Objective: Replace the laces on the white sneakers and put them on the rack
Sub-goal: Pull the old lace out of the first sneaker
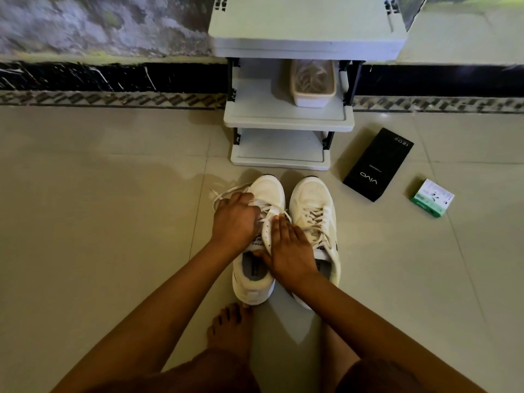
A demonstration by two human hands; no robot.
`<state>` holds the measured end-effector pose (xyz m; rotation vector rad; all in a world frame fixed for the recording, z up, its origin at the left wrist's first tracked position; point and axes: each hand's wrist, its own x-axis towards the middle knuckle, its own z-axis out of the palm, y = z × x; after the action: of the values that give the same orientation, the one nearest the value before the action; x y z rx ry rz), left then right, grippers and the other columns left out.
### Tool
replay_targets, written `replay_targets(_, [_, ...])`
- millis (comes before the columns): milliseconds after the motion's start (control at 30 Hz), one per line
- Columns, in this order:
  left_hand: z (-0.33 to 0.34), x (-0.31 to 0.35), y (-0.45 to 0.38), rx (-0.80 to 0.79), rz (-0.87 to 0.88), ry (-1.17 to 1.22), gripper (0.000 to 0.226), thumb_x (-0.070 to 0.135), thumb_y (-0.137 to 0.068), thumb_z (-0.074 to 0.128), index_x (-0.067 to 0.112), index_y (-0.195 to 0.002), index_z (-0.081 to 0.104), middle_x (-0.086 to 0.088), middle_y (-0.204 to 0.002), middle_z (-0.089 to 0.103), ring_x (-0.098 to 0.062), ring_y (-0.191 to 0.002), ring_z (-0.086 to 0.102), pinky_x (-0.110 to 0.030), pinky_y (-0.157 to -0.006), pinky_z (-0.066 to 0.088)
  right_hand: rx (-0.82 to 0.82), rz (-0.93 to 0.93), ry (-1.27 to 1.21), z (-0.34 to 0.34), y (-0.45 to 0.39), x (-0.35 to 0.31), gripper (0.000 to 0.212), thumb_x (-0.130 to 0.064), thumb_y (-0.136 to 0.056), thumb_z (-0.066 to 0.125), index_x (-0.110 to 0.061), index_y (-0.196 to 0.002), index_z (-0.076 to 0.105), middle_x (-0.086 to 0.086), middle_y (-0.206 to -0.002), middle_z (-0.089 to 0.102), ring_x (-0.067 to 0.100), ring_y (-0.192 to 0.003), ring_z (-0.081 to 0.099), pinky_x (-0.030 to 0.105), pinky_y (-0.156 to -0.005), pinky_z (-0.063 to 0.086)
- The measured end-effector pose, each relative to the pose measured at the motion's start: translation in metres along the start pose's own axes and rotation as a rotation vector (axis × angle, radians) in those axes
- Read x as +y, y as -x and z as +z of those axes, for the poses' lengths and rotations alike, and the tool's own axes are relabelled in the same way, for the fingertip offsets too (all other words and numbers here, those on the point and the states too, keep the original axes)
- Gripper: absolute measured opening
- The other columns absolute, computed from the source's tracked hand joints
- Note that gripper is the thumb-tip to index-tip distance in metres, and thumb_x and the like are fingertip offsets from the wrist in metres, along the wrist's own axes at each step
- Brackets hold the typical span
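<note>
On the tiled floor (99, 194) before you, two white sneakers stand side by side, toes toward the grey shoe rack (289, 120). Your left hand (235, 219) curls round the loose lace (226, 192) of the left sneaker (268, 191); your right hand (289, 248) lies flat, fingers straight, pressing that shoe's tongue. Beside it, the right sneaker (312, 199) is laced. A white basket (312, 97) sits on the rack's middle shelf. To the right lie a black Vivo box (378, 164) and a small green box (432, 197).

Tiled floor (113, 222): two white sneakers (312, 211) side by side, grey rack (283, 120), black box (378, 164), small green box (432, 197), bare foot (229, 327).
</note>
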<state>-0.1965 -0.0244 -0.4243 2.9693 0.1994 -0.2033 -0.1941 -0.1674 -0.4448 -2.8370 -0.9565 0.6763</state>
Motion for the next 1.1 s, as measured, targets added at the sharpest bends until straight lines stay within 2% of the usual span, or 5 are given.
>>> replay_targets(200, [-0.02, 0.009, -0.007, -0.036, -0.097, 0.681, 0.009, 0.011, -0.079, 0.071, 0.006, -0.087, 0.072, -0.01, -0.11, 0.065, -0.023, -0.106, 0.057, -0.012, -0.081, 0.033, -0.023, 0.004, 0.022, -0.001, -0.002, 0.0, 0.078, -0.055, -0.098, 0.02, -0.003, -0.149, -0.006, 0.019, -0.157, 0.0, 0.027, -0.146, 0.004, 0.037, -0.118, 0.0])
replay_targets(333, [-0.01, 0.0, -0.001, -0.125, -0.053, 0.356, 0.028, 0.025, -0.082, 0.066, 0.017, -0.109, 0.067, -0.007, -0.124, 0.056, -0.024, -0.114, 0.052, -0.036, -0.093, 0.045, -0.037, -0.005, 0.037, -0.003, -0.004, 0.001, 0.078, -0.055, -0.097, 0.021, -0.002, -0.149, -0.004, 0.02, -0.157, 0.0, 0.027, -0.146, 0.004, 0.037, -0.118, 0.001])
replay_targets(533, [-0.005, 0.001, 0.003, -0.004, -0.107, 0.248, 0.018, 0.021, -0.087, 0.057, 0.014, -0.096, 0.072, -0.002, -0.118, 0.06, -0.021, -0.106, 0.055, -0.031, -0.08, 0.046, -0.039, -0.006, 0.046, -0.006, -0.004, 0.002, 0.077, -0.054, -0.098, 0.021, -0.003, -0.149, -0.005, 0.018, -0.158, -0.002, 0.027, -0.146, 0.001, 0.038, -0.118, 0.001])
replay_targets(733, [-0.033, 0.014, -0.004, -0.108, -0.116, 0.944, 0.007, 0.011, -0.089, 0.06, 0.014, -0.085, 0.066, 0.001, -0.091, 0.065, -0.018, -0.096, 0.059, -0.036, -0.096, 0.046, -0.033, -0.005, 0.044, -0.004, -0.005, 0.001, 0.076, -0.053, -0.098, 0.019, -0.002, -0.148, -0.009, 0.019, -0.157, -0.003, 0.027, -0.146, 0.001, 0.038, -0.119, 0.001])
replay_targets(1100, [0.004, -0.002, 0.011, 0.001, -0.13, 0.31, 0.023, 0.026, -0.088, 0.057, 0.02, -0.107, 0.068, -0.001, -0.129, 0.055, -0.022, -0.109, 0.056, -0.029, -0.079, 0.044, 0.048, -0.019, 0.032, -0.001, -0.002, 0.002, 0.081, -0.057, -0.096, 0.024, -0.002, -0.149, -0.003, 0.019, -0.157, 0.011, 0.028, -0.145, 0.014, 0.035, -0.118, 0.005])
